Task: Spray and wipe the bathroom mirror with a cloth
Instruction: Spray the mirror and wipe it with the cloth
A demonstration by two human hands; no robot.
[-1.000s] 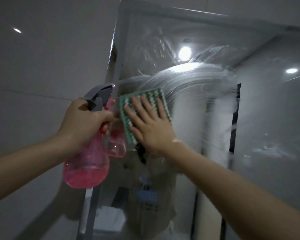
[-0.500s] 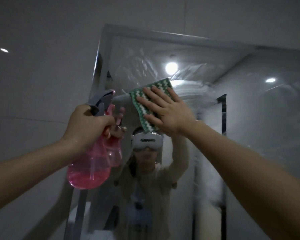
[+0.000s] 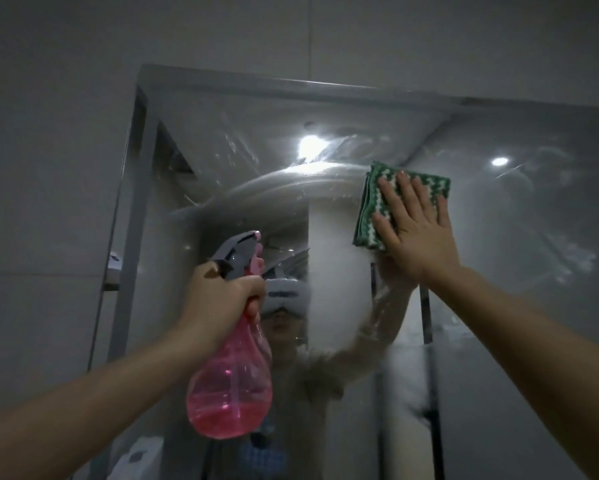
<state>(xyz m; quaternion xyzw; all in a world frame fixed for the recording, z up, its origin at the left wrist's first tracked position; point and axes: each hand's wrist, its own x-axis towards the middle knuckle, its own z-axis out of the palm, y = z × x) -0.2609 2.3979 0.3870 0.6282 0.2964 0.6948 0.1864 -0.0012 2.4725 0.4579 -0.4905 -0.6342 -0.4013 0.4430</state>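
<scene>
A: Your right hand lies flat on the folded cloth, fingers straight and spread, pressing it against the mirror in the upper part of the glass, right of centre.

B: And that cloth is a woven one, you can see it: green and white zigzag stripes, folded into a thick square with stacked edges showing along its left side.

A: The glass around it looks wet and streaky. A pale curved smear arcs leftward from the cloth's top edge, and there are cloudy patches out to the right of your hand.

B: A bright ceiling light reflection glares just above that arc, with a smaller one farther right.

A: Your left hand is wrapped tight round the neck of the spray bottle, held in front of the mirror, lower and left of the cloth.

B: That bottle is clear pink plastic, bulbous at the bottom, with pink liquid pooled low inside. Its trigger head is grey, tipped with a pink nozzle that points up toward the glass.

A: The mirror's frame is a plain grey strip, set against smooth grey wall tiles.
</scene>
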